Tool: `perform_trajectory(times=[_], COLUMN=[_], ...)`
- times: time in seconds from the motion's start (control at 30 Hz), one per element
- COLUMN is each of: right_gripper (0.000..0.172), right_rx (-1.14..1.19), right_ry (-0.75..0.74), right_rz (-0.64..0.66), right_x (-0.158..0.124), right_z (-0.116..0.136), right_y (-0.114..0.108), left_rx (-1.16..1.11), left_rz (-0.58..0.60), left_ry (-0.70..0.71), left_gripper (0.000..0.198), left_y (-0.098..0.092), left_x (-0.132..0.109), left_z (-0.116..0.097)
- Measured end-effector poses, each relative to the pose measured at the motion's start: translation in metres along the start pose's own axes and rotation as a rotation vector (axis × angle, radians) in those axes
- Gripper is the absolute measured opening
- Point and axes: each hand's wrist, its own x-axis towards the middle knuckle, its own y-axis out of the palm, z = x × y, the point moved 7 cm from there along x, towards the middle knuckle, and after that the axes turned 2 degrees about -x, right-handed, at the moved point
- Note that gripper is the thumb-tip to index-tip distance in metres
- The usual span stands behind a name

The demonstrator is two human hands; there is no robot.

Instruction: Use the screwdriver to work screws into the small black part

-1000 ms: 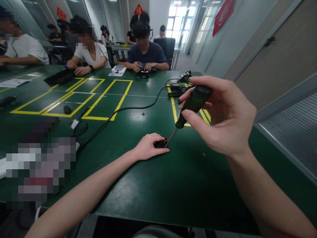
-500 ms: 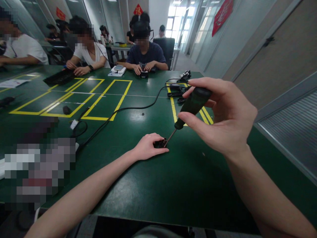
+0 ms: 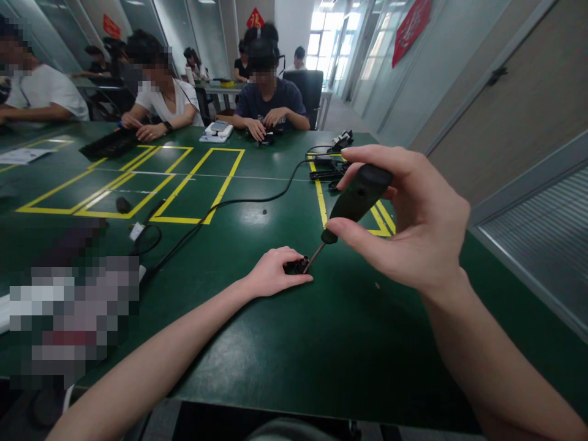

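Note:
My right hand (image 3: 408, 214) grips the dark handle of a screwdriver (image 3: 356, 199) between thumb and fingers. The tool slants down to the left, and its thin metal shaft ends at a small black part (image 3: 301, 265). Resting on the table, my left hand (image 3: 278, 272) is closed around that part, with thumb and fingers on either side. The part is mostly covered by the fingers, so its kind cannot be made out. Whether the tip sits inside it or only touches it is too small to tell.
A black cable (image 3: 248, 200) crosses the green table (image 3: 275, 355). Yellow tape (image 3: 184, 219) marks rectangles on it. Several black items (image 3: 328, 174) lie beyond my right hand. Across the table, a person in a dark shirt (image 3: 271, 101) handles a small black object. Blurred-out things lie at left.
My right hand and the screwdriver handle have shifted and turned slightly, while the tip stays at the black part. My left hand has kept its place. The person opposite has moved their hands.

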Motion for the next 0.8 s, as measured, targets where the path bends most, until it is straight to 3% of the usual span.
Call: perform_trajectory(times=[0.23, 0.37, 0.53, 0.8], right_gripper=[0.073, 0.061, 0.050, 0.062], right_rx=[0.127, 0.129, 0.037, 0.144], right_ry=[0.075, 0.017, -0.046, 0.012], right_rz=[0.027, 0.042, -0.043, 0.023], right_x=[-0.0028, -0.0008, 0.0017, 0.0024], right_z=[-0.0067, -0.0034, -0.0001, -0.0014], right_y=[0.0028, 0.0036, -0.0011, 0.0026], left_rx=[0.001, 0.001, -0.005, -0.004], left_rz=[0.004, -0.001, -0.010, -0.006], left_ry=[-0.003, -0.003, 0.001, 0.003], left_gripper=[0.028, 0.030, 0.029, 0.028], left_y=[0.0004, -0.0005, -0.0006, -0.0011], left_x=[0.0003, -0.0001, -0.0005, 0.0000], left_z=[0.0015, 0.0016, 0.0018, 0.0013])
